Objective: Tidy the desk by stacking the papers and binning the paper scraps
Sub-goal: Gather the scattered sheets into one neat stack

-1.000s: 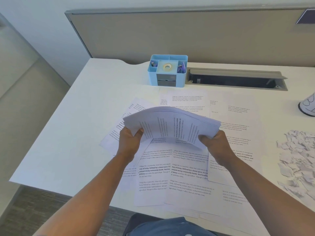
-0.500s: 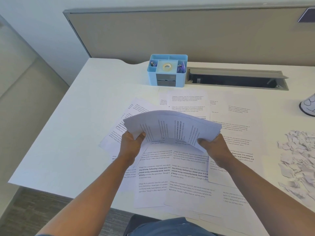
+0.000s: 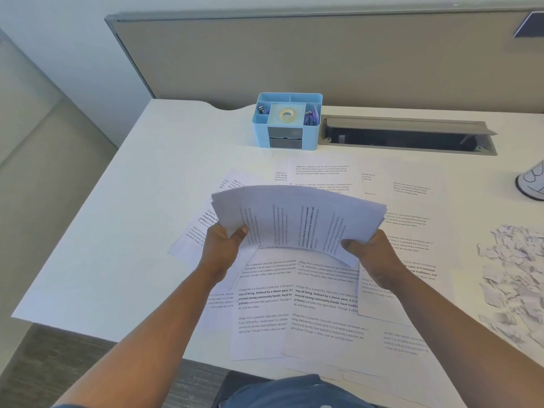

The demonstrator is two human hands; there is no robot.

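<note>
Above the desk (image 3: pixel 123 219), the left hand (image 3: pixel 221 251) and right hand (image 3: pixel 371 257) each pinched an end of the bowed sheaf of papers (image 3: pixel 297 219) (edges uneven). Loose sheets (image 3: pixel 297 304) and paper scraps (image 3: pixel 518 278) lay below; a slack pinch could spill pages.

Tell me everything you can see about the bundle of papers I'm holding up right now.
The bundle of white printed paper sheets is several sheets thick, with edges loosely aligned and fanned at the corners. Black text runs sideways to the camera in blocks, some of it bold. It is held above the loose printed sheets on the white desk, bowed upward in the middle. The left hand grips its left near edge, thumb on top; the right hand grips its right near corner. Nothing else touches it.
</note>
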